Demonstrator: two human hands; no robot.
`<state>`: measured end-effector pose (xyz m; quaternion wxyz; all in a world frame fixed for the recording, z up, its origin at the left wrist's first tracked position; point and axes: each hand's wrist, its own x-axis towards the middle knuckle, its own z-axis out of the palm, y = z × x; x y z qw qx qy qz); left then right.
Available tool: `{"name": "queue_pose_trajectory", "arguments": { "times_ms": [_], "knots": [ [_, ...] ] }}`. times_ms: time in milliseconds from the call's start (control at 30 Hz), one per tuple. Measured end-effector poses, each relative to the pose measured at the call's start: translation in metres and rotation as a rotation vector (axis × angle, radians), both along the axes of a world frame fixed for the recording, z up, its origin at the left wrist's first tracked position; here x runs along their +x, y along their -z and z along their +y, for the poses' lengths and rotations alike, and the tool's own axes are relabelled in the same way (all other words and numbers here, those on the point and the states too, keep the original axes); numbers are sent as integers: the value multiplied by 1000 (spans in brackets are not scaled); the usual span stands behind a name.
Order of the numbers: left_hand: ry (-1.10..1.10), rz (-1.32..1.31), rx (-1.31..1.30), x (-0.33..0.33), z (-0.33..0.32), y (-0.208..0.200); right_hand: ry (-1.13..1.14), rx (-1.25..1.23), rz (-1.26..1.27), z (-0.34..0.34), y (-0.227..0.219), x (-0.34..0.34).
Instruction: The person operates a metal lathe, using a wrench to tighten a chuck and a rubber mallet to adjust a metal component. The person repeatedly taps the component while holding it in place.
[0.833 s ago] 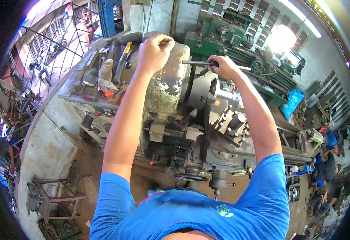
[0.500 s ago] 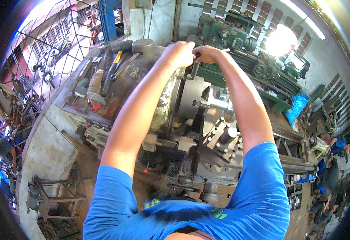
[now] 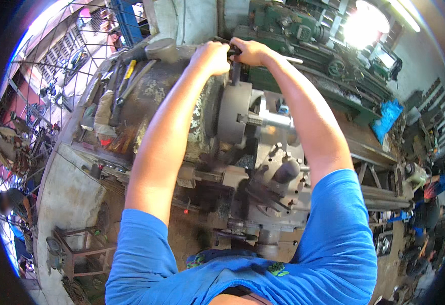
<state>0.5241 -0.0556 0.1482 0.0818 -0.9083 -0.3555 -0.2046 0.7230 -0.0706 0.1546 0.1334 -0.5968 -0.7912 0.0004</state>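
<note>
One green lathe [image 3: 337, 68] backs two hands [image 3: 212, 58] [image 3: 253, 52] gripping one wrench [image 3: 236, 74].

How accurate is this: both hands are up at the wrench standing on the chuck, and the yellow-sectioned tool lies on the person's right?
Not quite: the yellow-sectioned tool lies on the person's left, as the head view shows. The rest holds: the left hand and right hand are up at the wrench standing on the chuck.
</note>
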Motion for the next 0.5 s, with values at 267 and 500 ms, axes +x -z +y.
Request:
{"name": "queue_pose_trajectory", "arguments": {
  "times_ms": [267,500],
  "knots": [
    [193,107,-27,49,7,-3,43,89,75,-88,10,93],
    [303,125,-137,46,20,-16,89,-17,52,-104,-3,99]
  ]
}}
